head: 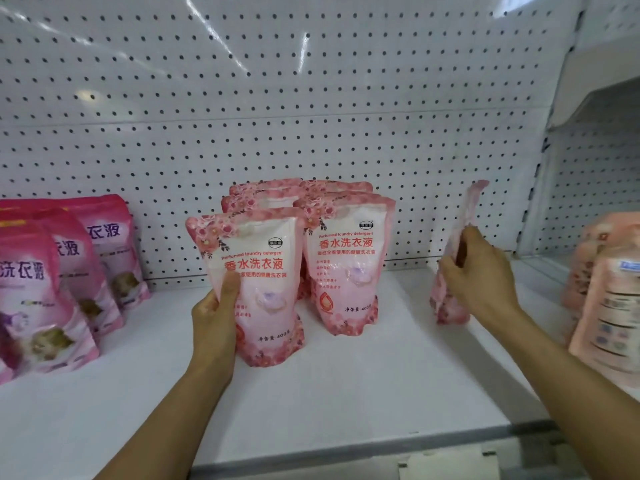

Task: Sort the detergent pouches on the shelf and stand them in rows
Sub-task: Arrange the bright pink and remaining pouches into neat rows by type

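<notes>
Front-left floral pouch (pixel 254 289) upright on white shelf (pixel 346 386), L hand (pixel 216 313) gripping its left edge, thumb across front. Second pouch (pixel 348 263) just right of it, more behind. R hand (pixel 479 271), well right, pinches edge-on pouch (pixel 453 271). Magenta pouches (pixel 59 282) far left.

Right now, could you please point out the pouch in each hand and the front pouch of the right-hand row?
Left-hand pouch (pixel 263 289), head view, middle of its printed front.
Right-hand pouch (pixel 465 209), head view, upper edge above the fingers.
Front right-row pouch (pixel 346 271), head view, centre of its front.
</notes>
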{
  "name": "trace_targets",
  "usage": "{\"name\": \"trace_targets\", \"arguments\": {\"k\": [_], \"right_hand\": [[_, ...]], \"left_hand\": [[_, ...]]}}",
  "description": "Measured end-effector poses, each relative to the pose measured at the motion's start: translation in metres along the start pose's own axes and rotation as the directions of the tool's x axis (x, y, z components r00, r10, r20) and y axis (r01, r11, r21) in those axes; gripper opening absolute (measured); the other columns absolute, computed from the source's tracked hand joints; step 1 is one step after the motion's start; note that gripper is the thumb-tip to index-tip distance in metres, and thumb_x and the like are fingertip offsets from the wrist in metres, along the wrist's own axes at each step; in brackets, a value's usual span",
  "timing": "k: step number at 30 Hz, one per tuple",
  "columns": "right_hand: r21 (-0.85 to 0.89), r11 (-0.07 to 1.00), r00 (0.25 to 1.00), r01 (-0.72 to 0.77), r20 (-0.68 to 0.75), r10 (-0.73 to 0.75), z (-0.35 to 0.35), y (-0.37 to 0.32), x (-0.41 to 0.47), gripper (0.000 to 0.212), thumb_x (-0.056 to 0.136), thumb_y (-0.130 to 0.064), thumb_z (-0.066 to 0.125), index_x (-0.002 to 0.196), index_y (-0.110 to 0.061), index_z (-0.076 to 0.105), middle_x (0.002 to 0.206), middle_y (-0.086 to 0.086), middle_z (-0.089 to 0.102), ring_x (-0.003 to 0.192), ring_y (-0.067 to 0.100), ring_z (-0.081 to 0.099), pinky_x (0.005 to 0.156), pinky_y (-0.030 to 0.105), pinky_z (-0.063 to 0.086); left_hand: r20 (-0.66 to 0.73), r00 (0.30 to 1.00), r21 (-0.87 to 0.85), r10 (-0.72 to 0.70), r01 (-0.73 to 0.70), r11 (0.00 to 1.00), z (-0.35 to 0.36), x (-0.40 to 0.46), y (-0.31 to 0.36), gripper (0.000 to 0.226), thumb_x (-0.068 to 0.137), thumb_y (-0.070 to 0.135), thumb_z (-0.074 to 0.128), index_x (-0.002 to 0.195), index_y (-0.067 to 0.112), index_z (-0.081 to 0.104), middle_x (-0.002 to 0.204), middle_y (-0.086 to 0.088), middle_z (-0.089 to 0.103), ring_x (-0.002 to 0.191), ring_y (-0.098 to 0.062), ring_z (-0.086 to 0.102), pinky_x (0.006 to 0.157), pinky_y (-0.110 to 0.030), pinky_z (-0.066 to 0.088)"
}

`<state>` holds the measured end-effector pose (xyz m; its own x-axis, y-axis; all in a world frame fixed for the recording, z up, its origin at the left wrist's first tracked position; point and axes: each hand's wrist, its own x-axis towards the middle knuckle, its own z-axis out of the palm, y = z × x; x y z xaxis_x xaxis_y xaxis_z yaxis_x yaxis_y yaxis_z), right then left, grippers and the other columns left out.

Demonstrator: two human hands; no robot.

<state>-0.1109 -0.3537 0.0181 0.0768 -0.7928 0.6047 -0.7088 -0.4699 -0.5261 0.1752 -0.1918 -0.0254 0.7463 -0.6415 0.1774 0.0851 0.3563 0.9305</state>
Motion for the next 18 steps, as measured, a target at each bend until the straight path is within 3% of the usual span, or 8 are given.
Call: {"name": "trace_targets", "arguments": {"k": [5, 8, 9, 12, 13, 15, 17, 18], "right_hand": [[0.230, 0.972, 0.992, 0.047, 0.106, -0.073, -0.001, -0.061, -0.053, 0.024, 0.081, -0.016, 0.064, 0.074, -0.014, 0.041, 0.062, 0.005, 0.052, 0.058, 0.026, 0.052, 0.056, 0.037, 0.044], [0.601, 0.789, 0.952, -0.132, 0.300, -0.069, -0.014, -0.081, -0.067, 0.030, 0.077, -0.026, 0.080, 0.080, -0.015, 0.052, 0.073, 0.011, 0.062, 0.059, 0.026, 0.066, 0.052, 0.038, 0.056], [0.651, 0.749, 0.966, -0.126, 0.253, -0.058, -0.020, -0.080, -0.070, 0.031, 0.073, -0.027, 0.082, 0.082, -0.014, 0.055, 0.076, 0.010, 0.063, 0.063, 0.024, 0.066, 0.055, 0.036, 0.058], [0.635, 0.771, 0.997, -0.044, -0.021, 0.073, -0.027, -0.053, -0.067, 0.046, 0.067, -0.029, 0.085, 0.101, -0.018, 0.056, 0.094, -0.001, 0.063, 0.079, 0.011, 0.060, 0.069, 0.028, 0.051], [0.628, 0.771, 0.993, -0.105, 0.020, 0.119, -0.025, -0.040, -0.064, 0.060, 0.065, -0.030, 0.086, 0.114, -0.021, 0.051, 0.106, -0.004, 0.060, 0.090, 0.008, 0.060, 0.076, 0.028, 0.049], [0.583, 0.758, 0.943, -0.292, 0.308, 0.127, -0.018, -0.023, -0.061, 0.086, 0.060, -0.030, 0.090, 0.132, -0.024, 0.042, 0.124, -0.007, 0.056, 0.108, 0.008, 0.058, 0.088, 0.031, 0.050], [0.560, 0.717, 0.807, -0.416, 0.591, 0.007, -0.008, -0.021, -0.065, 0.083, 0.062, -0.017, 0.091, 0.132, -0.018, 0.047, 0.122, 0.000, 0.066, 0.105, 0.015, 0.066, 0.083, 0.031, 0.057], [0.569, 0.694, 0.747, -0.441, 0.661, -0.067, -0.004, -0.025, -0.069, 0.073, 0.065, -0.008, 0.088, 0.128, -0.015, 0.052, 0.115, 0.001, 0.071, 0.100, 0.016, 0.070, 0.076, 0.028, 0.059]], "left_hand": [[0.001, 1.000, 0.004, -0.008, 0.008, 1.000, 0.001, -0.004, 0.003, 0.037, 0.074, 0.054, 0.063, 0.092, 0.022, 0.072, 0.087, 0.001, 0.079, 0.086, -0.022, 0.075, 0.080, -0.037, 0.056], [-0.003, 1.000, 0.019, 0.003, -0.003, 1.000, 0.000, -0.005, 0.005, 0.031, 0.082, 0.051, 0.062, 0.089, 0.023, 0.073, 0.086, 0.002, 0.079, 0.084, -0.020, 0.075, 0.081, -0.038, 0.056], [-0.005, 1.000, 0.025, 0.001, -0.001, 1.000, -0.001, -0.005, 0.004, 0.028, 0.085, 0.050, 0.062, 0.088, 0.024, 0.073, 0.086, 0.003, 0.079, 0.083, -0.019, 0.076, 0.081, -0.037, 0.056], [0.010, 1.000, 0.026, -0.017, 0.017, 1.000, -0.002, -0.005, 0.005, 0.032, 0.081, 0.053, 0.063, 0.087, 0.024, 0.074, 0.089, 0.001, 0.079, 0.087, -0.022, 0.075, 0.083, -0.039, 0.056], [0.014, 1.000, 0.019, -0.026, 0.026, 0.999, -0.002, -0.006, 0.005, 0.035, 0.077, 0.055, 0.063, 0.089, 0.024, 0.074, 0.091, 0.000, 0.079, 0.089, -0.023, 0.075, 0.085, -0.040, 0.056], [0.024, 0.999, 0.015, -0.042, 0.042, 0.999, -0.003, -0.006, 0.005, 0.038, 0.073, 0.056, 0.064, 0.091, 0.024, 0.074, 0.093, 0.000, 0.079, 0.092, -0.023, 0.074, 0.087, -0.042, 0.056], [0.072, 0.996, 0.034, -0.060, 0.058, 0.998, -0.006, -0.006, 0.004, 0.040, 0.071, 0.053, 0.069, 0.098, 0.023, 0.072, 0.097, -0.001, 0.079, 0.095, -0.024, 0.074, 0.090, -0.045, 0.056], [0.120, 0.990, 0.058, -0.069, 0.062, 0.996, -0.010, -0.006, 0.005, 0.042, 0.070, 0.046, 0.074, 0.104, 0.020, 0.071, 0.101, -0.002, 0.078, 0.096, -0.026, 0.074, 0.090, -0.048, 0.056]]}}
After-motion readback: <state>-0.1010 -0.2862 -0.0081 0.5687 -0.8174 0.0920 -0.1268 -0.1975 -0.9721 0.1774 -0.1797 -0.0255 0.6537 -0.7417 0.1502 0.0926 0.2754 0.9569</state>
